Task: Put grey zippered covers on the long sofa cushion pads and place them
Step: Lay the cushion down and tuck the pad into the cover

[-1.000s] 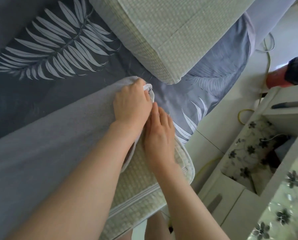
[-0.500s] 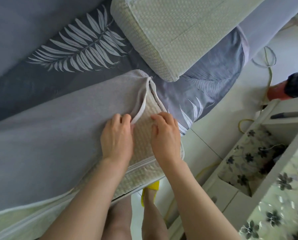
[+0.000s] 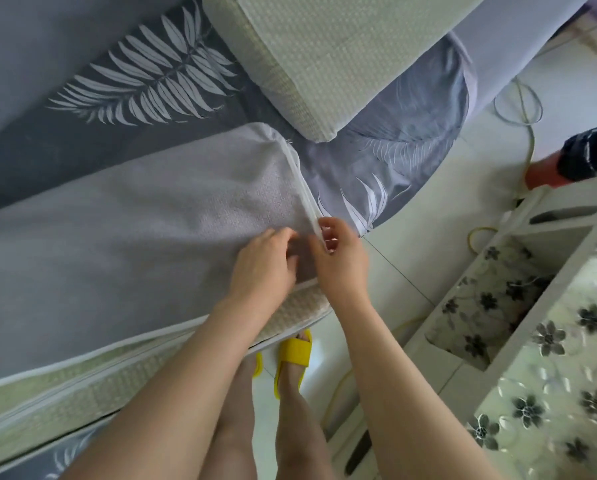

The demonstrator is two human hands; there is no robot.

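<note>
Right hand (image 3: 338, 252) pinching white zipper edge (image 3: 303, 190), left hand (image 3: 264, 263) gripping grey cover (image 3: 134, 220) beside it, likely drawing opening together over woven cushion pad (image 3: 300, 308) corner for zipping.

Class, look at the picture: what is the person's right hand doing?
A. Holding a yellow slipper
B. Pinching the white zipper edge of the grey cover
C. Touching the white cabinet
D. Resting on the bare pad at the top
B: the right hand pinches the zipper edge at the end of the cover, while the left hand grips the cover beside it.
</note>
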